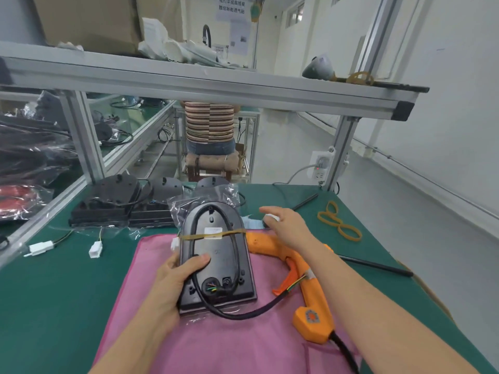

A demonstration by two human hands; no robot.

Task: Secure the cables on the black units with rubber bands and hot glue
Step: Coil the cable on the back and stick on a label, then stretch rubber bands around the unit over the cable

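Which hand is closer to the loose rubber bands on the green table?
Right. The right hand hovers above the glue gun, left of the loose rubber bands. The left hand grips the black unit, farther away.

A green worktop [283, 195] is carrying a pink cloth [216, 341] beneath the left hand [172, 282], rubber bands [339, 221] lying beyond the right hand [286, 225], and what are probably black units [121, 203] stacking farther back.

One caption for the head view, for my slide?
Left hand grips banded black unit on pink cloth; orange glue gun alongside.
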